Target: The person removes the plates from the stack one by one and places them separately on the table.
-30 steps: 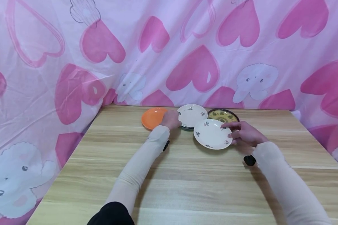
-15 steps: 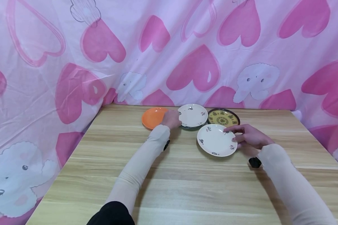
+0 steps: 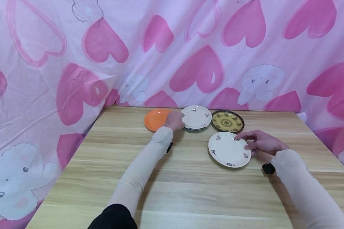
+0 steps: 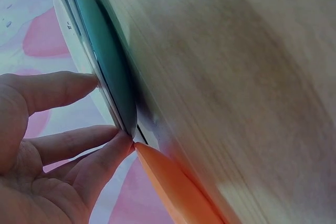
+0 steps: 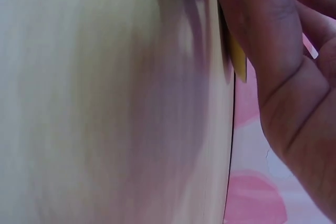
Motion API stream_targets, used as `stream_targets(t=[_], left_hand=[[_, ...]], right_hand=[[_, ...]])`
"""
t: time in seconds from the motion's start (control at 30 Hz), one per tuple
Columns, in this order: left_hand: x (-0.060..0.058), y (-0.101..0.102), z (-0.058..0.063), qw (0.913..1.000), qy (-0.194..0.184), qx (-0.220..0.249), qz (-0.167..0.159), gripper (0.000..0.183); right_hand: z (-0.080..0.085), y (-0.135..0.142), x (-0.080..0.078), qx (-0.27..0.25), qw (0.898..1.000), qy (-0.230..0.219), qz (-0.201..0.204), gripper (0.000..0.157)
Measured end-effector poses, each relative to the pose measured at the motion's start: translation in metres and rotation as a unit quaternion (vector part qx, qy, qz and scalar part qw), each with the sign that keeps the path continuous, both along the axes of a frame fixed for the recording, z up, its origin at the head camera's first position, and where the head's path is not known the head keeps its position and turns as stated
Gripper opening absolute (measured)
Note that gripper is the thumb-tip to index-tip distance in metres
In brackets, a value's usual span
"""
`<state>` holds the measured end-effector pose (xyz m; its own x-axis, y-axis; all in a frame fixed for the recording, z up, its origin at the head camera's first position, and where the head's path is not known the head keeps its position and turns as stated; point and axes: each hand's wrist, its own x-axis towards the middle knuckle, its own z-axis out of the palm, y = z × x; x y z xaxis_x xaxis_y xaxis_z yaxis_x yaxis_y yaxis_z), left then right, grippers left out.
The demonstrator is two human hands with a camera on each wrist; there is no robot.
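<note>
My right hand point(image 3: 263, 142) pinches the right rim of a white plate point(image 3: 228, 151) with small dark motifs, in front of the other plates. Whether that plate touches the table, I cannot tell. Farther back, my left hand point(image 3: 174, 121) grips the left edge of a stack of plates point(image 3: 197, 117). A white patterned plate tops this stack. The left wrist view shows a teal plate point(image 4: 107, 56) at its bottom, with my thumb and fingers on the rims. An orange plate point(image 3: 156, 120) lies beside the left hand, partly behind it.
A yellow patterned plate point(image 3: 227, 121) with a dark rim lies right of the stack, behind the held plate. The wooden table point(image 3: 189, 190) meets a pink heart-print cloth point(image 3: 196, 70) along its back and left sides.
My right hand has drawn the white plate toward me and to the right, away from the stack, uncovering the yellow plate. The left hand has stayed at the stack.
</note>
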<state>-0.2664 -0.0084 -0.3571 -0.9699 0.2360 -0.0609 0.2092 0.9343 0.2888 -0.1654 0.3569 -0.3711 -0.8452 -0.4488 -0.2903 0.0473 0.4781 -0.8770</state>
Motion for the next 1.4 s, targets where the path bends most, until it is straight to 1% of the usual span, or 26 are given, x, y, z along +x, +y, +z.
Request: stream_targets(t=[0.07,0.13,0.37,0.57,0.8,1.03,1.13,1.3,1.4], left_hand=[[-0.001,0.0,0.0,1.0,-0.001,-0.001,0.001,0.015],[-0.001,0.001,-0.001,1.0,-0.003,-0.002,0.002,0.016],[-0.001,0.001,-0.001,1.0,-0.004,0.003,0.005,0.017],[-0.001,0.001,0.0,1.0,-0.007,0.006,0.002,0.017],[-0.001,0.0,-0.001,1.0,0.002,0.005,-0.001,0.015],[-0.003,0.0,-0.002,1.0,0.004,0.004,-0.001,0.014],[-0.002,0.0,-0.001,1.0,0.0,0.007,-0.003,0.014],[-0.001,-0.001,-0.002,0.9999,0.008,0.006,-0.007,0.014],[-0.001,-0.001,-0.002,0.9999,0.008,0.01,-0.006,0.014]], right_hand=[[-0.001,0.003,0.002,-0.008,1.0,-0.003,0.008,0.051],[-0.001,0.006,0.003,-0.015,1.0,-0.016,0.008,0.052],[-0.003,0.014,0.002,-0.016,0.998,-0.055,-0.017,0.055],[-0.008,0.019,0.002,-0.025,0.998,-0.062,-0.009,0.054],[-0.008,0.023,0.003,-0.045,0.996,-0.079,-0.011,0.052],[-0.007,0.026,0.004,-0.033,0.996,-0.077,-0.018,0.052],[-0.007,0.027,0.004,-0.039,0.996,-0.078,-0.021,0.051],[-0.005,0.027,0.006,-0.043,0.996,-0.079,-0.022,0.048],[-0.004,0.027,0.005,-0.026,0.997,-0.073,-0.03,0.049]])
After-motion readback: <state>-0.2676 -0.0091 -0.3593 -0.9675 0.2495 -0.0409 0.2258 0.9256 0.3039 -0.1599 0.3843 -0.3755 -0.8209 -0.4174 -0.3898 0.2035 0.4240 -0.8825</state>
